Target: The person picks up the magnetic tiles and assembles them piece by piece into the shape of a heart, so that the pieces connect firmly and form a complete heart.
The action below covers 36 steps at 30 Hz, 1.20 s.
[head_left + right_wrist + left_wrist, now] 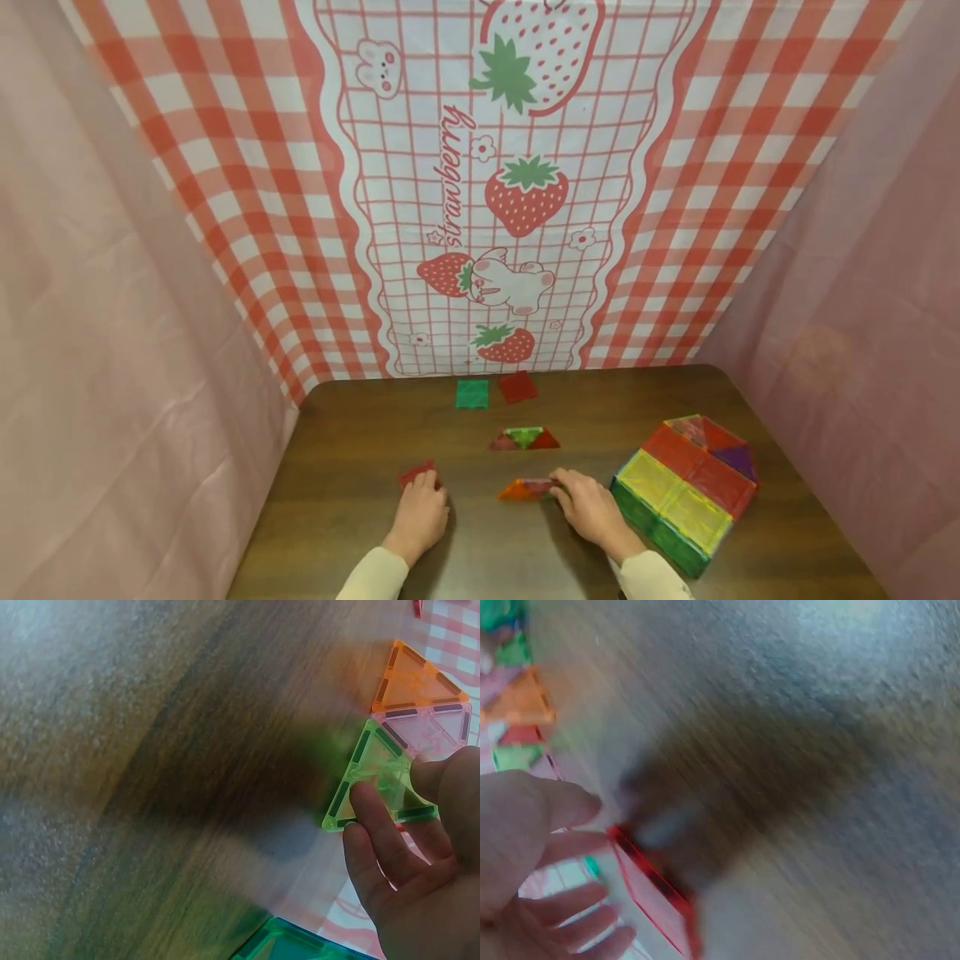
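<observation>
My right hand (592, 508) pinches a green triangle magnetic tile (375, 780) between thumb and fingers. That tile sits in a row with a pink triangle tile (431, 727) and an orange triangle tile (416, 682), edges together. My left hand (422, 510) is at a red square tile (415, 473), its fingers extended and a fingertip at one corner. In the left wrist view, the red tile (656, 896) looks tilted, and the thumb is apart from it. Beyond the hands is another row of pink, green and red triangles (525, 438).
At the right stands a box-like tile build (682, 483) with yellow and red squares on top, green sides and triangles at its far end. A green square tile (472, 394) and a red square tile (518, 387) lie near the back edge of the wooden table (360, 425).
</observation>
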Each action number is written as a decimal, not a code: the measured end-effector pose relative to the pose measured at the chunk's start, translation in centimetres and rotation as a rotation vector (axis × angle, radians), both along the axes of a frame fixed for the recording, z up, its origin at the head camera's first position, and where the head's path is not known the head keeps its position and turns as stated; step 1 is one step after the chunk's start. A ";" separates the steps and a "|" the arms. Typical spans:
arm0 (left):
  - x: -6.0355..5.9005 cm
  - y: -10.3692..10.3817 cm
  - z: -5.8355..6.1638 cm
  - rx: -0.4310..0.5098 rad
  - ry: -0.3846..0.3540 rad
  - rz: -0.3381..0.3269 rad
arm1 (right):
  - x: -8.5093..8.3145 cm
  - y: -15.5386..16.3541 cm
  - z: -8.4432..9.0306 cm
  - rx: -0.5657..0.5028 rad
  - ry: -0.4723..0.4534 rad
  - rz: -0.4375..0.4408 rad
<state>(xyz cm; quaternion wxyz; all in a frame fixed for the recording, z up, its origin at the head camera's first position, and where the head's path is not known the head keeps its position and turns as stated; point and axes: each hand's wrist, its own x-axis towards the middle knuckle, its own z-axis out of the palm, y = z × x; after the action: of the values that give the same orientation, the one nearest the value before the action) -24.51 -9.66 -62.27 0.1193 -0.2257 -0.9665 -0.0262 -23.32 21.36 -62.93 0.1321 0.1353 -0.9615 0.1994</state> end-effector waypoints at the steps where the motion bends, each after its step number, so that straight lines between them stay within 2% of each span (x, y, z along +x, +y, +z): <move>1: -0.2 -0.3 0.1 0.057 -0.052 0.024 | 0.0 0.0 0.0 -0.001 -0.001 0.000; 4: -1.0 -1.4 0.5 0.176 -0.217 0.074 | -0.1 0.1 0.1 -0.008 -0.002 0.008; 7: -1.7 -2.4 0.7 0.171 -0.317 0.046 | 0.0 0.1 0.0 -0.016 0.001 0.019; 10: -2.3 -2.9 0.9 0.128 -0.316 -0.035 | -0.1 0.2 -0.1 -0.029 0.019 0.032; 14: -2.6 -2.8 1.0 0.132 -0.301 -0.084 | -0.1 0.3 -0.2 -0.031 0.058 0.056; 17: -2.6 -2.3 1.1 0.201 -0.337 -0.090 | -0.1 0.3 -0.2 -0.026 0.056 0.067; 23: -2.7 -0.4 1.4 0.411 -0.413 -0.078 | 0.1 0.2 0.1 -0.025 -0.007 0.067; 26: -2.7 0.7 1.4 0.494 -0.454 -0.102 | 0.2 0.0 0.2 -0.020 -0.032 0.063; 29: -2.8 1.7 1.4 0.541 -0.503 -0.155 | 0.2 -0.2 0.3 -0.012 -0.054 0.066; 32: -2.8 2.5 1.5 0.543 -0.546 -0.199 | 0.4 -0.4 0.4 -0.006 -0.069 0.077; 36: -2.9 3.4 1.7 0.489 -0.539 -0.218 | 0.5 -0.6 0.5 -0.005 -0.086 0.108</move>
<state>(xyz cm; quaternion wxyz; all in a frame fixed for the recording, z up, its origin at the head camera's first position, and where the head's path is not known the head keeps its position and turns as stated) -27.41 -6.23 -60.59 -0.0925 -0.2773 -0.8987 -0.3268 -22.82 20.80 -62.40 0.0801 0.1779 -0.9571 0.2142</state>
